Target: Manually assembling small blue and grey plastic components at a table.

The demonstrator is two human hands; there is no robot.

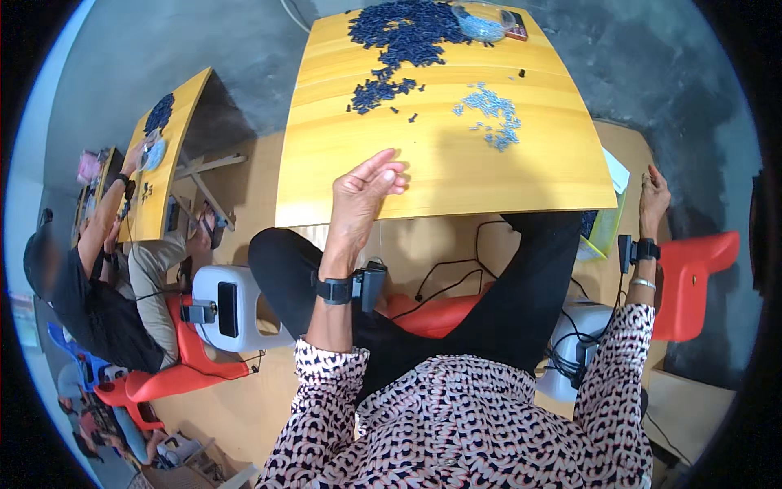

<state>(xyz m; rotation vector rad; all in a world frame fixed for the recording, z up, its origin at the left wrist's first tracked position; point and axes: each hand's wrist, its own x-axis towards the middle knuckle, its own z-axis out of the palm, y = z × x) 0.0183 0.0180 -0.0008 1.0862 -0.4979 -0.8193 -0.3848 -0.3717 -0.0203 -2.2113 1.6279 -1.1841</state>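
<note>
My left hand (371, 183) hovers at the near edge of the yellow wooden table (366, 147), its thumb and fingers drawn together. Anything between them is too small to make out. Out past the table's right side is my right hand (654, 196), fingers curled, near a yellow-green bin (604, 228) holding dark pieces. What the right hand holds, if anything, is hidden. On the table lie a large pile of small dark blue plastic pieces (399, 33), a smaller dark cluster (379, 94) and scattered light blue-grey pieces (493, 114).
A clear container of light blue pieces (482, 29) stands at the far edge beside a small dark red box (517, 26). Red chairs (692, 285) flank me, and cables hang below the table. To the left, a person in black (90, 301) works at another table.
</note>
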